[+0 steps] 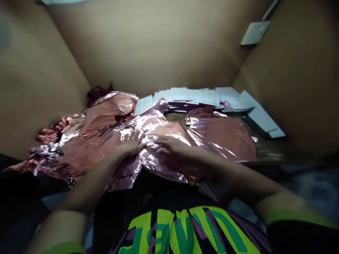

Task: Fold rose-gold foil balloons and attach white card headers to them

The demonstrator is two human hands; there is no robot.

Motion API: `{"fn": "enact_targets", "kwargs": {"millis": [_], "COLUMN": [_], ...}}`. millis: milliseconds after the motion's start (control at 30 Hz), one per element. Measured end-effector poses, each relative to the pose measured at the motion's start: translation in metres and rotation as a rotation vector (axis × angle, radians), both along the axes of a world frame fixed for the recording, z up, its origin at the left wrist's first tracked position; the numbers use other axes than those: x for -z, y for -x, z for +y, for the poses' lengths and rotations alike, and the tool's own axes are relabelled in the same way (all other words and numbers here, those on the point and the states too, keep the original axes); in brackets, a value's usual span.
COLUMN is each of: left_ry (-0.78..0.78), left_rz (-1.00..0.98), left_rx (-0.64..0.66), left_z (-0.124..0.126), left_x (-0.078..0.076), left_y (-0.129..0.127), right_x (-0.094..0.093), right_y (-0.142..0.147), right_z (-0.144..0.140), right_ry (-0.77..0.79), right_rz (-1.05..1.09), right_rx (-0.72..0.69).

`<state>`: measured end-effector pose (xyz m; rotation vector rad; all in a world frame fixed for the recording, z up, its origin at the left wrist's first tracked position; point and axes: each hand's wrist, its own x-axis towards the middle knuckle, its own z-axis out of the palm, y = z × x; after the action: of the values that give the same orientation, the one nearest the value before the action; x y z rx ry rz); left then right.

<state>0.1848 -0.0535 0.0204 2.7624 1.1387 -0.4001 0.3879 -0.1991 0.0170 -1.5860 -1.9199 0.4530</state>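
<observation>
Shiny rose-gold foil, looking like a flat, deflated foil balloon (156,123), lies creased beneath both hands. My left hand (132,143) rests on it with fingers spread. Close by on the right, my right hand (173,146) has bent fingers gathered at the same foil; the fingertips are dim and partly hidden. More crumpled rose-gold foil (90,141) spreads out to the left. A flat foil balloon (222,134) with a rounded outline lies to the right.
Several white cards (190,95) lie overlapped along the back. A white strip-shaped box (265,118) leans toward the right wall. Dark red cord (97,94) and curled foil (54,131) sit at the left. Tan walls enclose the table, with a socket plate (254,33) on the right.
</observation>
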Motion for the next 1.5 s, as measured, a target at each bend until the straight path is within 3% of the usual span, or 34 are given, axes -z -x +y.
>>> {"fn": "enact_targets", "kwargs": {"millis": [133, 267, 367, 433, 600, 700, 800, 900, 967, 1067, 1133, 1200, 1233, 1300, 1367, 1433, 1500], "left_ry": [-0.037, -0.064, -0.061, -0.060, -0.096, -0.125, -0.133, -0.152, -0.212, -0.270, -0.254, -0.310, -0.356, -0.452, -0.524, -0.590, -0.617], "left_rz": [0.078, 0.125, 0.136, 0.119, 0.154, 0.174, 0.173, 0.123, 0.041, -0.094, -0.195, -0.269, -0.297, -0.352, -0.401, -0.451, -0.522], "left_rx": [-0.011, -0.012, -0.024, -0.016, -0.027, -0.035, -0.038, -0.040, 0.005, 0.240, 0.478, 0.557, 0.558, 0.559, 0.574, 0.553, 0.515], "left_z": [0.002, 0.000, -0.002, -0.002, -0.001, 0.001, 0.005, -0.002, -0.020, -0.069, -0.100, -0.119, -0.123, -0.122, -0.117, -0.114, -0.112], "left_x": [0.012, 0.011, 0.010, 0.010, 0.014, 0.018, 0.018, 0.012, 0.006, 0.007, 0.022, 0.044, 0.056, 0.077, 0.090, 0.094, 0.088], "left_y": [0.004, 0.000, 0.000, 0.001, 0.002, 0.000, -0.003, -0.003, 0.000, 0.009, 0.016, 0.020, 0.022, 0.024, 0.025, 0.025, 0.025], "right_x": [0.025, 0.037, 0.043, 0.052, 0.082, 0.092, 0.096, 0.093, 0.084, 0.058, 0.041, 0.031, 0.031, 0.037, 0.043, 0.037, 0.011], "right_y": [-0.083, -0.124, -0.111, -0.090, -0.050, -0.050, -0.055, -0.052, -0.047, -0.043, -0.048, -0.062, -0.071, -0.086, -0.095, -0.094, -0.087], "right_z": [-0.043, -0.118, -0.172, -0.192, -0.189, -0.195, -0.202, -0.194, -0.185, -0.185, -0.195, -0.203, -0.201, -0.184, -0.148, -0.103, -0.065], "right_ry": [0.171, 0.030, -0.117, -0.203, -0.355, -0.327, -0.367, -0.300, -0.213, -0.093, 0.064, 0.170, 0.151, -0.022, -0.252, -0.386, -0.431], "right_rz": [-0.241, -0.172, -0.117, -0.152, -0.117, 0.038, 0.173, 0.383, 0.559, 0.804, 0.847, 0.722, 0.592, 0.246, -0.092, -0.293, -0.345], "right_rx": [0.118, 0.203, 0.264, 0.301, 0.601, 0.765, 0.804, 0.771, 0.760, 0.632, 0.361, 0.080, 0.009, 0.028, 0.079, -0.058, -0.238]}}
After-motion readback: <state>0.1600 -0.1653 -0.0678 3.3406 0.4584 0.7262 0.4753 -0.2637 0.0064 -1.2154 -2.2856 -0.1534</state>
